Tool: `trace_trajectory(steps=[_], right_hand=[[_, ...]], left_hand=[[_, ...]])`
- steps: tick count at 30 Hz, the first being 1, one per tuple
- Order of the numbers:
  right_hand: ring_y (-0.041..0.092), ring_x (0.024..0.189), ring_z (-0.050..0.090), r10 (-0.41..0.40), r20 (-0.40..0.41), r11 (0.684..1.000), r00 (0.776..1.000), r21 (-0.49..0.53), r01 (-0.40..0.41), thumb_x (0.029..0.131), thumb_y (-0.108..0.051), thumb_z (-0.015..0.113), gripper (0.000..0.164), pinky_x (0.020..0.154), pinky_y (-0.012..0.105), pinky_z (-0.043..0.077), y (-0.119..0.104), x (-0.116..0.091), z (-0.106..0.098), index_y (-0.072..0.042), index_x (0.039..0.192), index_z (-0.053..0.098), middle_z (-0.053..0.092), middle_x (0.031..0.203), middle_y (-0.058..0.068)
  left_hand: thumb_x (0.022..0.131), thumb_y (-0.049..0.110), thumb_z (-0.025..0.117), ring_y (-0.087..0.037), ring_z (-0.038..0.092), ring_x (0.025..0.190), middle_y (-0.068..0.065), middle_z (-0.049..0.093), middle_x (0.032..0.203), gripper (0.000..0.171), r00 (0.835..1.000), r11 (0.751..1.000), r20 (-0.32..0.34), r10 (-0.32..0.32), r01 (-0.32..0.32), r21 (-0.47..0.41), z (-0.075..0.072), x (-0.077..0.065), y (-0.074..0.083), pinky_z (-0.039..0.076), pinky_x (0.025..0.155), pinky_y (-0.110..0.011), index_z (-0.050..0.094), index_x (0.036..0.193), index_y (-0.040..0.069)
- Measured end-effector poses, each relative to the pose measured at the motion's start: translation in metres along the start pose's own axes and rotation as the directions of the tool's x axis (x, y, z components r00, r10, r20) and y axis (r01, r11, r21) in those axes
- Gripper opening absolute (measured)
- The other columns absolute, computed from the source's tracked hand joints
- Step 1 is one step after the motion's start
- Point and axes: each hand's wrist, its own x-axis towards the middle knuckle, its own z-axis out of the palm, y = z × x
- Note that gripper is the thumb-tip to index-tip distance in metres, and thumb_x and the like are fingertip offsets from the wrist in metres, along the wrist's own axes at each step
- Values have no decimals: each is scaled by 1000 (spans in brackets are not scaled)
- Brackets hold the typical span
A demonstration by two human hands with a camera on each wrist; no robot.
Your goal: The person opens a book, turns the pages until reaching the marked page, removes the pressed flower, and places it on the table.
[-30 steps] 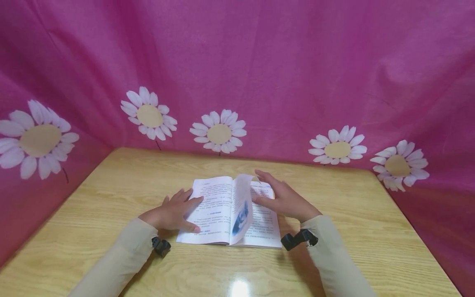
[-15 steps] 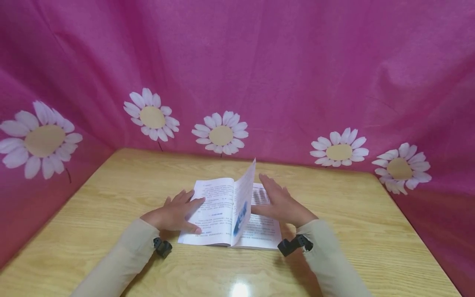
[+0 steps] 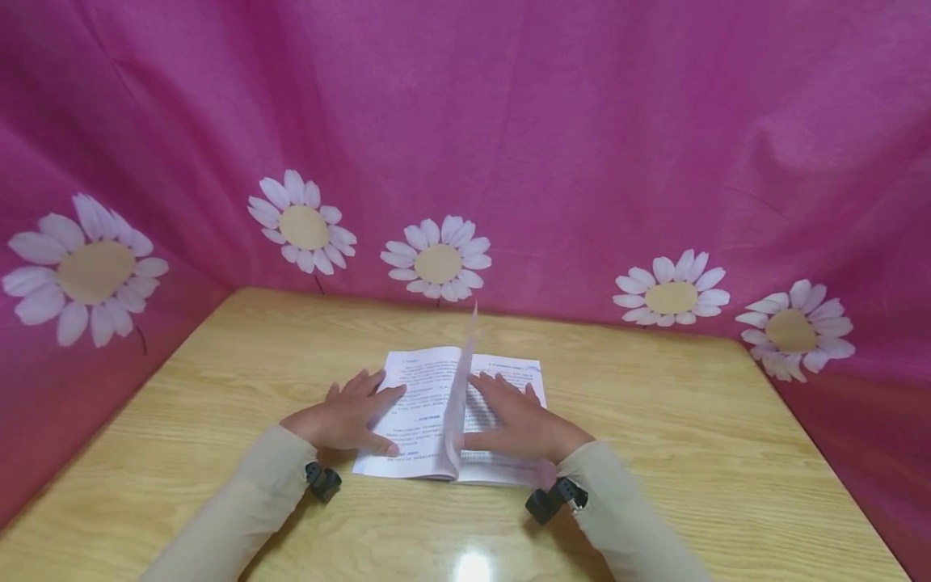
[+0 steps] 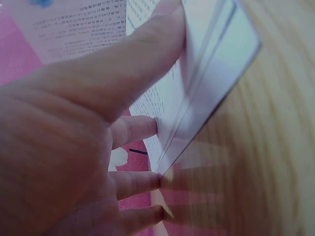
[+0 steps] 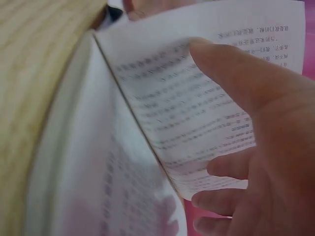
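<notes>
An open book (image 3: 422,412) with printed white pages lies on the wooden table. One page (image 3: 458,404) stands nearly upright along the book's middle. My left hand (image 3: 347,416) rests on the left page with its fingers spread, thumb near the lower edge. In the left wrist view, the thumb (image 4: 142,54) lies over the page while fingertips reach the book's outer edge. My right hand (image 3: 516,420) is over the right half, its straight fingers against the raised page. The right wrist view shows the thumb (image 5: 221,64) touching that page's printed side.
The wooden table (image 3: 691,453) extends around the book on all sides. A pink curtain (image 3: 553,145) with large white daisies hangs behind and at both sides. Black wrist cameras are strapped at the left cuff (image 3: 322,482) and the right cuff (image 3: 556,499).
My right hand has moved left over the book, and the page has swung from leaning right to nearly upright. The left hand has stayed on the left page.
</notes>
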Motion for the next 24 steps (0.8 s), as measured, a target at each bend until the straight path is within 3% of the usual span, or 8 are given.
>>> trace_trajectory(steps=[12, 19, 24], right_hand=[[31, 147, 7, -35, -6, 999, 999, 8, 35, 78, -65, 66, 99, 112, 62, -4, -7, 2, 17, -22, 155, 20, 14, 161, 2], [30, 147, 6, -53, -2, 999, 999, 2, 53, 80, -65, 65, 96, 112, 60, -6, -11, 4, 22, -24, 155, 21, 11, 161, 4], [27, 148, 5, -42, 13, 999, 999, -30, 43, 80, -67, 63, 94, 113, 59, -6, -11, 3, 25, -26, 155, 22, 10, 162, 3]], left_hand=[[77, 60, 70, -44, 3, 145, -19, 11, 160, 94, 999, 998, 1, 53, -53, 12, -6, -5, 1, 3, 108, -69, 30, 153, 20], [81, 57, 68, -41, 10, 145, -17, 19, 158, 91, 992, 992, -26, 120, -121, -35, -11, -2, -13, 12, 109, -67, 31, 152, 16], [95, 50, 53, -35, 15, 146, -10, 21, 159, 76, 987, 965, -45, 153, -159, -209, -15, -2, -19, 15, 113, -58, 20, 155, 19]])
